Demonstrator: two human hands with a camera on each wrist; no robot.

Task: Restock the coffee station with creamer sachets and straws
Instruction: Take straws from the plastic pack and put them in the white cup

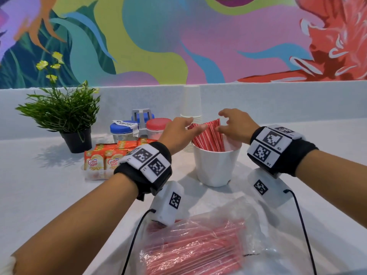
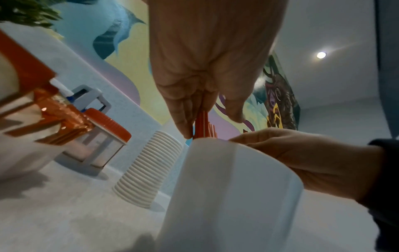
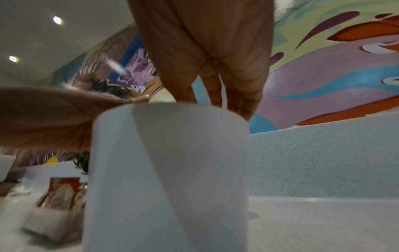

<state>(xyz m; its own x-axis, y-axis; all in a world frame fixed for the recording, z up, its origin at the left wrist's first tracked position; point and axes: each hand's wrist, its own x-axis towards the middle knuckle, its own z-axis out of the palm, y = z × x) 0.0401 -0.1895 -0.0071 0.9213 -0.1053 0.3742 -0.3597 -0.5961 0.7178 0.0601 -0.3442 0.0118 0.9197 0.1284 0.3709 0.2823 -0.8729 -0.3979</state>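
A white pot (image 1: 215, 167) holds a leaning bunch of red-striped straws (image 1: 208, 135). My left hand (image 1: 195, 127) lies against the bunch from the left with straight fingers. My right hand (image 1: 223, 124) touches it from the right, fingers spread and loosely bent. In the left wrist view my left hand (image 2: 207, 126) presses the straws (image 2: 201, 124) above the pot (image 2: 226, 187). In the right wrist view my right hand (image 3: 215, 102) dips behind the pot's rim (image 3: 168, 109). Coffee-mate creamer sachets (image 1: 103, 161) stand in a clear tray at the left.
A clear plastic bag of more red straws (image 1: 194, 245) lies at the near counter edge. Behind the pot stands a stack of paper cups (image 1: 191, 108). Lidded jars (image 1: 139, 126) in a rack and a potted plant (image 1: 65, 116) stand at the back left.
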